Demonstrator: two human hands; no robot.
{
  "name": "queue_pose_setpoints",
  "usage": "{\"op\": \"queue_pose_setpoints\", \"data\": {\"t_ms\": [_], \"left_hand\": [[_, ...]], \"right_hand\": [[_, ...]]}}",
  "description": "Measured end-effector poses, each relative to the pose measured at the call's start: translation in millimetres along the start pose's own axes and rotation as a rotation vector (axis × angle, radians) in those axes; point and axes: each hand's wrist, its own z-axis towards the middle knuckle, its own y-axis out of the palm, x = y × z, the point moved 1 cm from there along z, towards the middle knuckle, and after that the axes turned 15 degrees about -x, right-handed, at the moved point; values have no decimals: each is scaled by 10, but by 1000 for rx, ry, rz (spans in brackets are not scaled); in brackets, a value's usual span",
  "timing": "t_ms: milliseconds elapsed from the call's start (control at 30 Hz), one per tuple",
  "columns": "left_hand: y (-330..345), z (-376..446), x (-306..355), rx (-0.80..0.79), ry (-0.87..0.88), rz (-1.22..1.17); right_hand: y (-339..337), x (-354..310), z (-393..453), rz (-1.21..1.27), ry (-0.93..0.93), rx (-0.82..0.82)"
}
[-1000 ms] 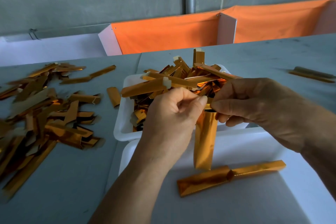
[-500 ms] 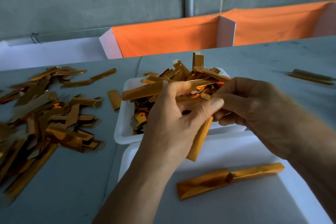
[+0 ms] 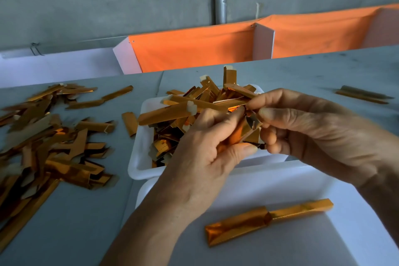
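In the head view, the left hand (image 3: 200, 157) curls fingers and thumb round a gold foil strip (image 3: 237, 134) at the centre, and the right hand (image 3: 313, 136) pinches its upper end from 3 o'clock; the fingers cover most of it, so its fold is hard to judge. The strip sits over the near rim of the heaped white tray (image 3: 138, 164) towards 12 o'clock. A finished gold sleeve (image 3: 267, 220) lies in the nearer tray (image 3: 302, 179) at 5 o'clock, and a loose pile (image 3: 54, 147) lies at 9 o'clock.
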Motion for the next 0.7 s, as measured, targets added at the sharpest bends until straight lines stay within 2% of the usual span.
{"op": "queue_pose_setpoints", "data": {"t_ms": [200,333,467,700], "left_hand": [[2,-10,18,-56,65,-69],[-20,-6,-5,-27,98,-104],[-29,-6,-57,-4,96,-240],[-51,16,-47,95,141,-124]], "right_hand": [[-34,0,-15,74,26,-58],[-73,20,-31,107,48,-108],[-58,36,-13,126,45,-90],[-93,72,-14,190,19,-161]]}}
